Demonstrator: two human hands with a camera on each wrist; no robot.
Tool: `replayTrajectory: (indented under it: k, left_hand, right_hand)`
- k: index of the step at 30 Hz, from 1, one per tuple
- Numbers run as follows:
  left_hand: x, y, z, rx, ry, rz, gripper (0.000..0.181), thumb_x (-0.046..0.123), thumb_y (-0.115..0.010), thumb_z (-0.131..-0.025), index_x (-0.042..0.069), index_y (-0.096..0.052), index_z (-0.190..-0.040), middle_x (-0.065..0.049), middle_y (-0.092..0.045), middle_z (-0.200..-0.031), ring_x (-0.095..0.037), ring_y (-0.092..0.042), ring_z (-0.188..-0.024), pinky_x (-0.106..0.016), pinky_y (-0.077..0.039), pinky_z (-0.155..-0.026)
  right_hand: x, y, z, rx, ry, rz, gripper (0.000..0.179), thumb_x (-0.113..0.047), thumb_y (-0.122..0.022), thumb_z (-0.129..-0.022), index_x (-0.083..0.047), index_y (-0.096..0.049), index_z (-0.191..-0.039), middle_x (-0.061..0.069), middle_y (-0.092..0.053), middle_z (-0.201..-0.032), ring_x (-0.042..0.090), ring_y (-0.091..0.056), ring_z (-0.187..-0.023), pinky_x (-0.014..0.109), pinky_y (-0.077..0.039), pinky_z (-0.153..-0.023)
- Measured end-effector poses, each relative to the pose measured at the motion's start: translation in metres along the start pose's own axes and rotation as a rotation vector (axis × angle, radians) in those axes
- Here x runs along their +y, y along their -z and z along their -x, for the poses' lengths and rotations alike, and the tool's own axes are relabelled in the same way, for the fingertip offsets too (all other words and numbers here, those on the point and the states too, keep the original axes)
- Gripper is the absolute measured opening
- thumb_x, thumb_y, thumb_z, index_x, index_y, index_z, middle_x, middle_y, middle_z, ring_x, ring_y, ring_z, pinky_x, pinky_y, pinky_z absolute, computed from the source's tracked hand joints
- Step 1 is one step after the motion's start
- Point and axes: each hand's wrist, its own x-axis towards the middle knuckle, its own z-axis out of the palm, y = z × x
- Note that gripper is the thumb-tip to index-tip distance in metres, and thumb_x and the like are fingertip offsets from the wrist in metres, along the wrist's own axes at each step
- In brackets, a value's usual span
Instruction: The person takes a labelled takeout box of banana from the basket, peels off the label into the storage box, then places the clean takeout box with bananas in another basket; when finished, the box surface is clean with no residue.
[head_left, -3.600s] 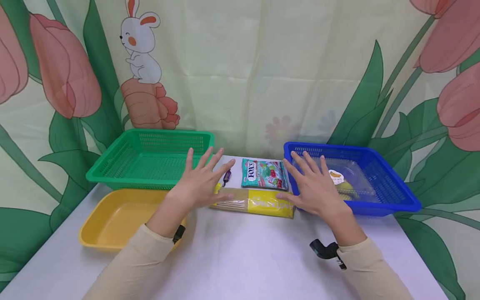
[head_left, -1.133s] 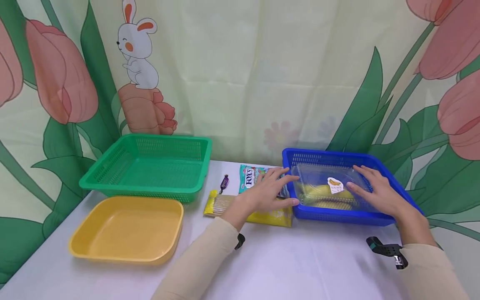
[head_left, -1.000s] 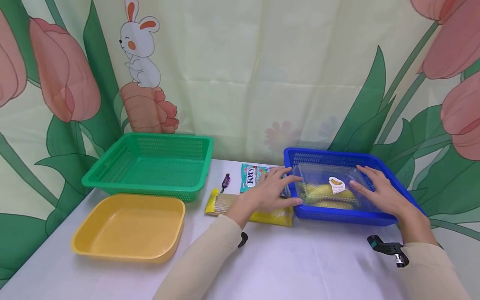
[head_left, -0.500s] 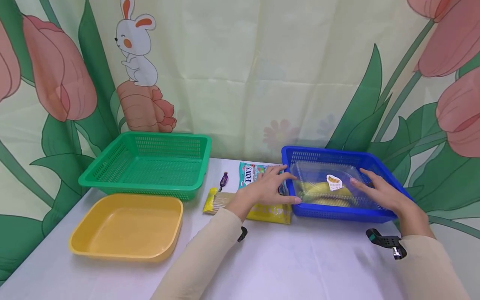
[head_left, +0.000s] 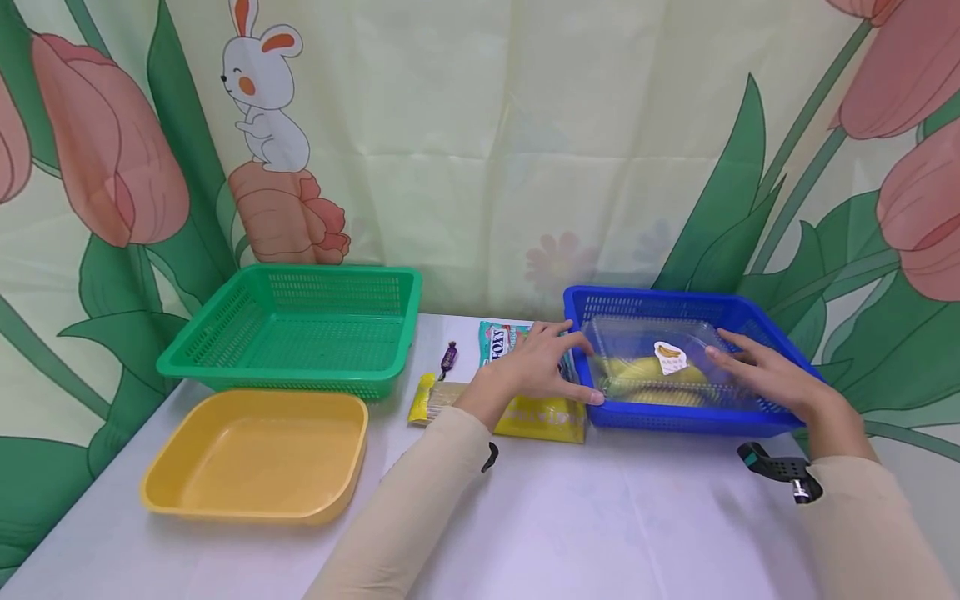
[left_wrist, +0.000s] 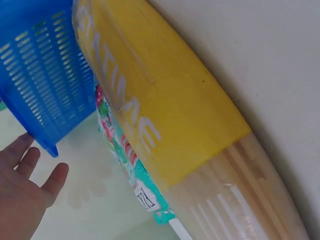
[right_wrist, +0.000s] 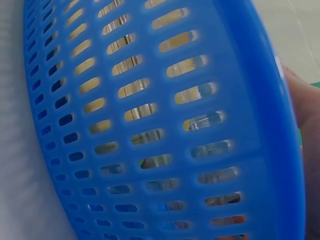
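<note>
Hands (head_left: 543, 362) (head_left: 776, 379) moved over to slotted blue plastic basket (head_left: 675, 419), loosely spread, gripping nothing; contact with clear ribbed box (head_left: 637, 337) unclear.

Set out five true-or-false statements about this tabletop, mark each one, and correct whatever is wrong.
1. The clear container with a banana label sits in the blue basket. True.
2. The purple-wrapped candy lies in the green basket. False: it lies on the white table, between the green basket and the FOX'S bag.
3. The yellow tray stands nearer the person than the green basket. True.
4. The left hand grips the yellow tray. False: it is at the left rim of the blue basket.
5. The yellow pasta packet lies nearer the person than the FOX'S bag. True.
</note>
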Motion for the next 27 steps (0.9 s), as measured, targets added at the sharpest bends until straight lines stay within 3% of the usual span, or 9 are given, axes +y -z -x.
replayTrajectory:
  k: [9,17,23,27]
  left_hand:
    - [0.004,-0.003,-0.001,-0.02,0.002,0.008,0.067,0.077,-0.069,-0.081,0.036,-0.054,-0.133,-0.006,-0.022,-0.171,-0.035,-0.021,-0.154,-0.067,-0.024,-0.12]
    - [0.003,-0.001,0.0,-0.01,0.008,0.038,0.06,0.073,-0.072,-0.08,0.037,-0.056,-0.125,-0.009,-0.022,-0.17,-0.036,-0.022,-0.153,-0.062,-0.029,-0.119]
    - [0.001,-0.002,0.0,0.007,0.004,0.055,0.061,0.074,-0.072,-0.08,0.036,-0.056,-0.125,-0.009,-0.023,-0.17,-0.035,-0.021,-0.153,-0.058,-0.032,-0.118]
    - [0.003,0.0,0.003,0.013,0.0,0.057,0.066,0.073,-0.072,-0.081,0.035,-0.054,-0.131,-0.009,-0.023,-0.17,-0.034,-0.021,-0.153,-0.058,-0.032,-0.118]
  right_hand:
    - [0.01,0.004,0.004,-0.005,0.018,-0.154,0.074,-0.056,-0.026,-0.109,-0.021,0.008,-0.165,0.034,0.008,-0.166,0.072,-0.014,-0.139,0.084,-0.028,-0.1]
    - [0.006,0.006,0.009,0.016,0.013,-0.28,0.074,-0.055,-0.035,-0.109,-0.033,0.008,-0.165,0.025,0.019,-0.168,0.067,0.002,-0.145,0.089,-0.017,-0.098]
    - [0.002,0.009,0.01,0.053,0.01,-0.3,0.076,-0.054,-0.041,-0.108,-0.034,0.005,-0.165,0.032,0.009,-0.167,0.064,-0.004,-0.147,0.088,-0.017,-0.099]
    - [0.001,0.008,0.01,0.096,0.03,-0.268,0.072,-0.05,-0.037,-0.11,-0.029,0.003,-0.166,0.037,-0.011,-0.162,0.061,-0.014,-0.145,0.086,-0.021,-0.101]
